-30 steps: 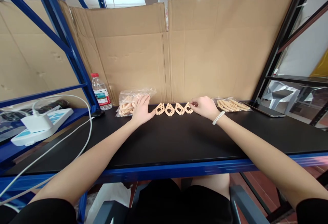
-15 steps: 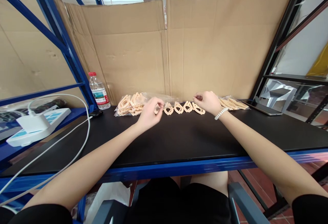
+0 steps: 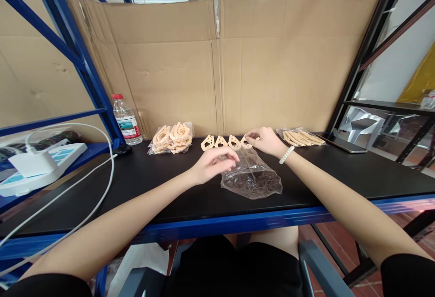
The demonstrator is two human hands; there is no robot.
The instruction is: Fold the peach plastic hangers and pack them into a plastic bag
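Note:
Several flat beige loop-shaped pieces with open centres (image 3: 220,142) lie in a row near the cardboard. My right hand (image 3: 267,140) has curled fingers closed at the row's right-hand piece (image 3: 245,142), partly covering it. A clear plastic bag (image 3: 253,181) lies flat below the row, toward me. Over the bag's upper left edge is my left hand (image 3: 215,165), fingers apart and nothing in them. A filled clear bag of similar looped pieces (image 3: 171,138) rests to the left. Another bag, with longer beige pieces (image 3: 301,137), is to the right.
A red-capped water bottle (image 3: 126,120) stands at the back left. Beside it are a white power strip with charger (image 3: 41,170) and a looping cable. A phone (image 3: 343,143) lies at the right. Cardboard (image 3: 163,70) walls the back of the black tabletop (image 3: 190,204).
The clear bag now lies on the table toward me, in front of the row. My left hand has moved right and nearer me, its fingers opening. My right hand has shifted slightly left.

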